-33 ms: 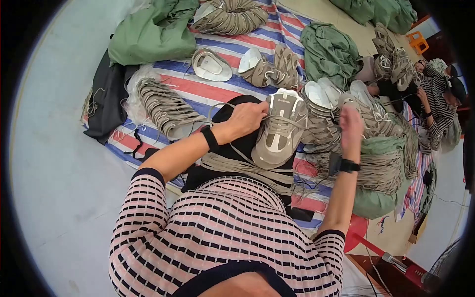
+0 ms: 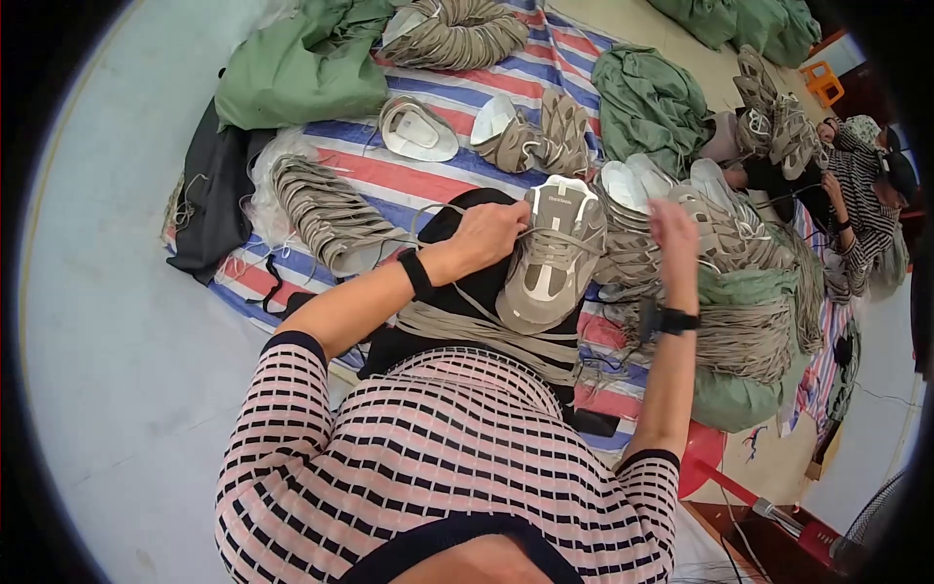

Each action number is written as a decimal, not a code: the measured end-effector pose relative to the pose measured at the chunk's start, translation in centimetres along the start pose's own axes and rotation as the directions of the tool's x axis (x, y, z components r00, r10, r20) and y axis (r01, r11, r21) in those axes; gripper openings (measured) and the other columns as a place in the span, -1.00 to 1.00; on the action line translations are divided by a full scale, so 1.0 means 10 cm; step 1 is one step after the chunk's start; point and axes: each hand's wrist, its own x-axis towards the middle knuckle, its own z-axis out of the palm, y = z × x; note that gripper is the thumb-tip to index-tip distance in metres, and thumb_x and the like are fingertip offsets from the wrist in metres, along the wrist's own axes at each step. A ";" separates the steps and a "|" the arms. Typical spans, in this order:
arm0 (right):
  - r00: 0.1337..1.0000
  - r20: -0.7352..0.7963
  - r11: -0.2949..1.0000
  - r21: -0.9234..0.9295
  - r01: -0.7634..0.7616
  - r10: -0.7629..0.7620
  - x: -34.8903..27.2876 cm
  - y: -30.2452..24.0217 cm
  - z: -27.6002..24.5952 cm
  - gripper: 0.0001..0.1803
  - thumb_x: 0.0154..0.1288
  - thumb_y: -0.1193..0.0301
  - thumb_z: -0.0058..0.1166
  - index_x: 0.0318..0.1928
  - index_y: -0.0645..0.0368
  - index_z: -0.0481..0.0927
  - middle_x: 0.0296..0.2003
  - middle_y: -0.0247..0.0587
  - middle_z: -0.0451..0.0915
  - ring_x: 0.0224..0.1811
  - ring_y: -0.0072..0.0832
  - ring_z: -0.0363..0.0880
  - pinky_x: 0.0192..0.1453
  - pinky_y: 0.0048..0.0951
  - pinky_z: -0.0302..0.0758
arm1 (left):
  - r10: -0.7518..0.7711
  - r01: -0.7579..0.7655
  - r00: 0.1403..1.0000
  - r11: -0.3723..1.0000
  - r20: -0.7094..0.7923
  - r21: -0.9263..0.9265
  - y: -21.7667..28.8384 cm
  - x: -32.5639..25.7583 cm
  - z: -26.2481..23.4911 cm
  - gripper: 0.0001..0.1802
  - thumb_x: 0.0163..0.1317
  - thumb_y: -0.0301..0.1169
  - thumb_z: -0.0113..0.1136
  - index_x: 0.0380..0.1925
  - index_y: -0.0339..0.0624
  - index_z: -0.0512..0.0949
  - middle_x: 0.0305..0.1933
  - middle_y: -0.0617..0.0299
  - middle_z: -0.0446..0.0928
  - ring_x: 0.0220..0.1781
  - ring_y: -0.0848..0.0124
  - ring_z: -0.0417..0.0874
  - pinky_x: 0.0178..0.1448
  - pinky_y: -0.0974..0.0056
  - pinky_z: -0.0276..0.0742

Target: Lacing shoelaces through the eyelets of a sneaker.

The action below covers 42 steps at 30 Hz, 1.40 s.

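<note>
My left hand (image 2: 491, 236) pinches the left edge of the taupe sneaker (image 2: 551, 261) beside the lacing; I cannot tell whether a lace is also caught between the fingertips. The sneaker rests over my lap, toe near, tongue far. My right hand (image 2: 675, 238) is raised to the right, apart from the sneaker. It is blurred; I cannot tell whether its fingers are pressed together or hold a lace end.

Caution: a loose left pinch could let the sneaker turn or slide on the black cloth (image 2: 465, 282). An uneven pull could leave the lace rows slack on one side. The loose laces (image 2: 486, 336) across my lap, near the toe, could snag or tangle if dragged along.

Surroundings: a row of shoe uppers (image 2: 326, 219) lies to the left, a ring of uppers (image 2: 462, 37) far off on the striped sheet (image 2: 389, 175). At right, piled sneakers (image 2: 725, 229) and a thick lace bundle (image 2: 744, 341) crowd my right forearm and limit its outward travel. Beyond them, a co-worker (image 2: 861, 209) sits at far right.
</note>
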 end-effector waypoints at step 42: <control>0.787 0.569 0.838 -0.287 0.463 -0.239 -0.12 0.16 1.09 -0.84 -0.06 0.47 0.15 -0.38 0.21 0.61 -0.46 -0.18 0.49 -0.40 -0.26 0.47 -0.19 -0.37 0.30 | -0.265 0.416 0.898 0.774 0.352 -0.478 0.01 0.12 -0.06 -0.94 0.09 -0.63 -0.05 -0.43 -0.40 0.42 -0.52 0.13 0.53 -0.44 0.41 0.61 -0.39 0.35 0.54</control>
